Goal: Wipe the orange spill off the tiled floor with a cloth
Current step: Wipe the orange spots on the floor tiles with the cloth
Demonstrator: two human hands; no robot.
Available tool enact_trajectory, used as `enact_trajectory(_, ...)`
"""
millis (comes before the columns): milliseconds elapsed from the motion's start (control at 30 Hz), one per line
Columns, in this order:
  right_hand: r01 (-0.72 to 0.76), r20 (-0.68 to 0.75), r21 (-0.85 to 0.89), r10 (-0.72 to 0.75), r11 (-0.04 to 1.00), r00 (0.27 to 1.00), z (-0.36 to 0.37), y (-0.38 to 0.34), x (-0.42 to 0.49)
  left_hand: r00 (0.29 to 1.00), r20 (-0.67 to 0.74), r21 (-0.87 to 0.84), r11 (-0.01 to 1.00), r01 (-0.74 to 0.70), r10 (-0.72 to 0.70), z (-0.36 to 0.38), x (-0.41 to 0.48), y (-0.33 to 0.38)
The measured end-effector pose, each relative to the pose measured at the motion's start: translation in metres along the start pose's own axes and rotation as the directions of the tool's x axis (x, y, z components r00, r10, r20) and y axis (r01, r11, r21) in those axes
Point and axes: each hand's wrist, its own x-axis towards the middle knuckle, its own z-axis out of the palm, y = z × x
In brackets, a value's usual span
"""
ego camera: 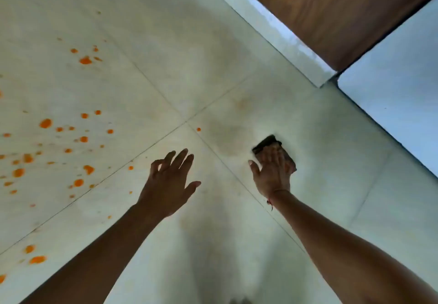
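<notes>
Orange drops of the spill (45, 123) are scattered over the left part of the pale tiled floor (180, 50), with one lone drop (198, 129) near the tile joint in the middle. My right hand (272, 173) presses flat on a dark brown cloth (266, 143) lying on the floor, right of the joint; only the cloth's far and right edges show. A faint brownish smear lies on the tile left of the cloth. My left hand (169, 180) hovers above the floor with fingers spread, holding nothing, just right of the orange drops.
A white baseboard (267, 28) runs diagonally at the upper right with a brown wooden panel (343, 12) behind it. A pale wall face (393, 85) closes the right side. A thin red thread circles my right wrist.
</notes>
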Motion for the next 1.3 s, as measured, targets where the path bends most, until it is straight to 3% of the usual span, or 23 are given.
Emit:
enact_trajectory(67, -0.061, -0.049, -0.017, 0.060, 0.998, 0.997, 0.016, 0.017, 0.026, 0.998, 0.052, 0.000, 0.999, -0.044, 0.044, 0.022, 0.025, 0.002)
enact_trajectory(200, -0.086, -0.035, -0.001, 0.086, 0.996, 0.996, 0.046, 0.012, 0.045, 0.991, 0.006, 0.063, 0.989, -0.136, 0.136, 0.049, 0.063, -0.002)
enact_trajectory(300, 0.076, -0.089, 0.013, -0.075, 0.997, 0.993, 0.060, -0.022, 0.051, 0.982, -0.046, 0.104, 0.978, -0.179, 0.184, 0.048, 0.068, -0.028)
enact_trajectory(400, 0.243, -0.073, 0.055, -0.239, 0.968, 0.968, 0.067, -0.081, 0.068, 0.991, -0.036, 0.125, 0.984, -0.125, 0.130, 0.043, 0.054, -0.069)
enact_trajectory(500, 0.408, -0.050, 0.095, -0.405, 0.908, 0.913, 0.077, -0.134, 0.062, 0.999, 0.031, 0.146, 0.989, -0.034, 0.029, 0.042, 0.038, -0.107)
enact_trajectory(567, 0.497, -0.063, 0.133, -0.493, 0.857, 0.868, 0.081, -0.130, 0.049, 0.995, 0.100, 0.176, 0.984, -0.001, -0.017, 0.045, 0.030, -0.122)
enact_trajectory(667, 0.382, -0.111, 0.125, -0.370, 0.916, 0.922, 0.077, -0.100, 0.060, 0.981, 0.187, 0.185, 0.983, 0.016, -0.051, 0.051, 0.024, -0.132)
enact_trajectory(733, 0.225, -0.080, 0.089, -0.218, 0.970, 0.973, 0.073, -0.115, 0.080, 0.981, 0.188, 0.202, 0.979, 0.000, -0.038, 0.052, 0.024, -0.139)
enact_trajectory(767, 0.221, -0.089, 0.098, -0.212, 0.970, 0.973, 0.075, -0.136, 0.083, 0.981, 0.191, 0.203, 0.979, -0.015, -0.025, 0.051, 0.026, -0.141)
enact_trajectory(867, 0.477, -0.083, 0.059, -0.472, 0.877, 0.878, 0.092, -0.190, 0.038, 0.983, 0.183, 0.185, 0.982, -0.047, 0.012, 0.047, 0.031, -0.144)
enact_trajectory(967, 0.637, -0.040, 0.024, -0.636, 0.770, 0.771, 0.103, -0.156, -0.025, 0.986, 0.159, 0.169, 0.983, -0.072, 0.045, 0.042, 0.030, -0.145)
enact_trajectory(1033, 0.618, -0.015, -0.023, -0.618, 0.786, 0.786, 0.103, -0.126, -0.025, 0.989, 0.127, 0.180, 0.978, -0.103, 0.081, 0.037, 0.020, -0.146)
enact_trajectory(1067, 0.552, -0.018, -0.026, -0.552, 0.833, 0.833, 0.101, -0.126, -0.015, 0.987, 0.130, 0.191, 0.975, -0.115, 0.091, 0.035, 0.013, -0.148)
enact_trajectory(1133, 0.413, -0.067, -0.002, -0.412, 0.911, 0.909, 0.101, -0.164, 0.010, 0.990, 0.106, 0.215, 0.970, -0.117, 0.095, 0.029, -0.004, -0.155)
enact_trajectory(1167, 0.401, -0.089, 0.023, -0.397, 0.916, 0.913, 0.105, -0.200, 0.010, 0.994, 0.088, 0.226, 0.970, -0.091, 0.072, 0.024, -0.016, -0.162)
enact_trajectory(1233, 0.547, -0.135, 0.025, -0.539, 0.837, 0.831, 0.126, -0.247, -0.018, 0.998, 0.053, 0.231, 0.972, -0.033, 0.022, 0.014, -0.039, -0.179)
enact_trajectory(1300, 0.731, -0.041, 0.011, -0.730, 0.683, 0.682, 0.142, -0.242, -0.070, 0.997, 0.052, 0.228, 0.973, 0.039, -0.052, 0.011, -0.066, -0.197)
